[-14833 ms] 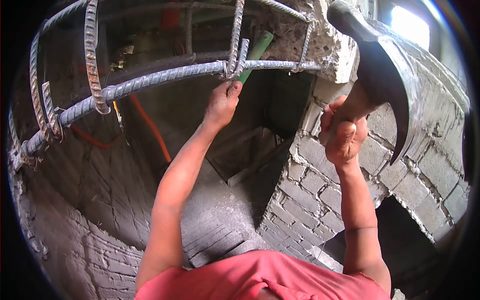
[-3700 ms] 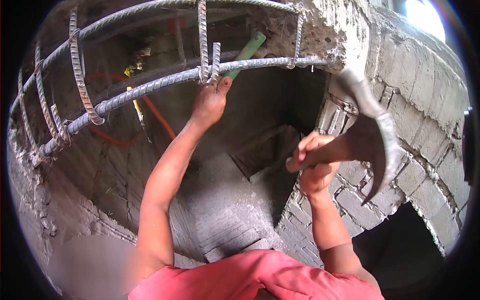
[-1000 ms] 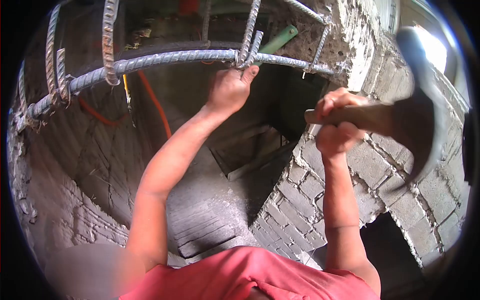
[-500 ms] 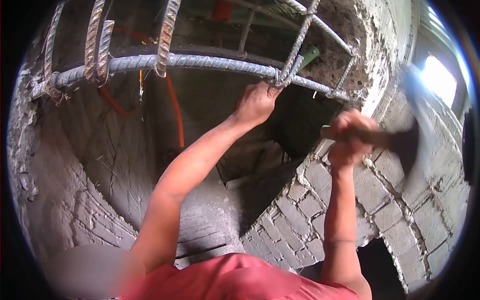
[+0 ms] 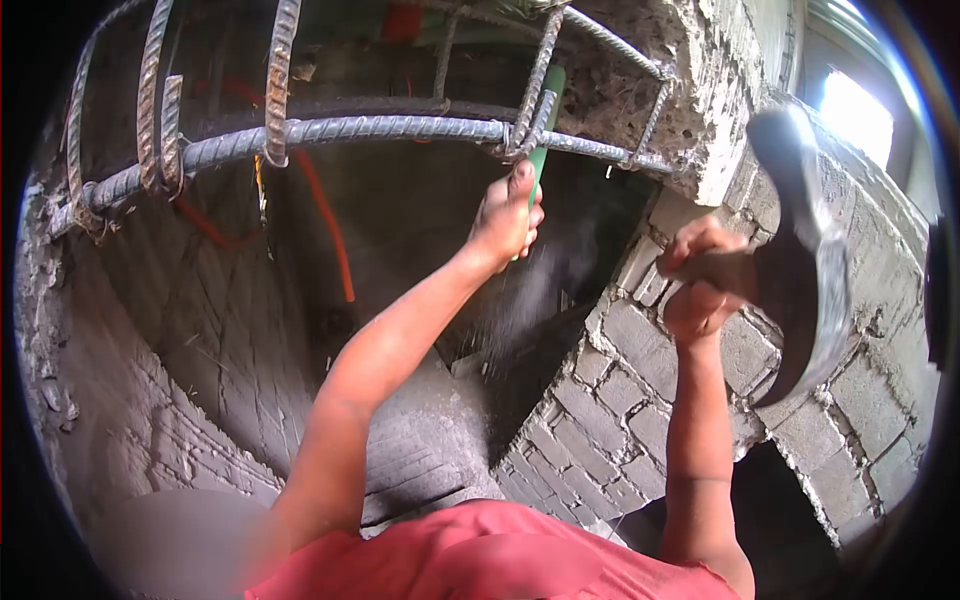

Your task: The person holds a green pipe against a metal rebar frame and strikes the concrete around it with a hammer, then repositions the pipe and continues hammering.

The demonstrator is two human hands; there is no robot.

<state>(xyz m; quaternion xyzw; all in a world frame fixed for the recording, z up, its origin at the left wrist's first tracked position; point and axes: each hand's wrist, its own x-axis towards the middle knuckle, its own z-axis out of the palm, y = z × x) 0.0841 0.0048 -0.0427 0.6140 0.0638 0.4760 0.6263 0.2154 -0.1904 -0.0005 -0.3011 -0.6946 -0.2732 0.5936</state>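
Observation:
My left hand [image 5: 508, 218] is wrapped round a green bar [image 5: 541, 165], which stands nearly upright just behind the long horizontal rebar [image 5: 380, 128]. The bar's upper end shows above the rebar, close to a bent rebar tie [image 5: 538, 75]. At the right my right hand [image 5: 706, 270] grips the handle of a large hammer-like tool [image 5: 800, 250], with its metal head on the far right side of the fist. Rough concrete [image 5: 705, 100] borders the rebar's right end.
A wall of grey blocks [image 5: 600, 410] runs along the lower right, with a dark opening [image 5: 765, 520] in it. Several rusty rebar hooks [image 5: 280, 80] hang over the rebar at left. An orange tube [image 5: 326, 225] dangles below. Dust or debris falls below my left hand.
My left hand has moved slightly down and left, and the green bar is now more upright and shows more. The view has shifted slightly. The tool's head is less blurred.

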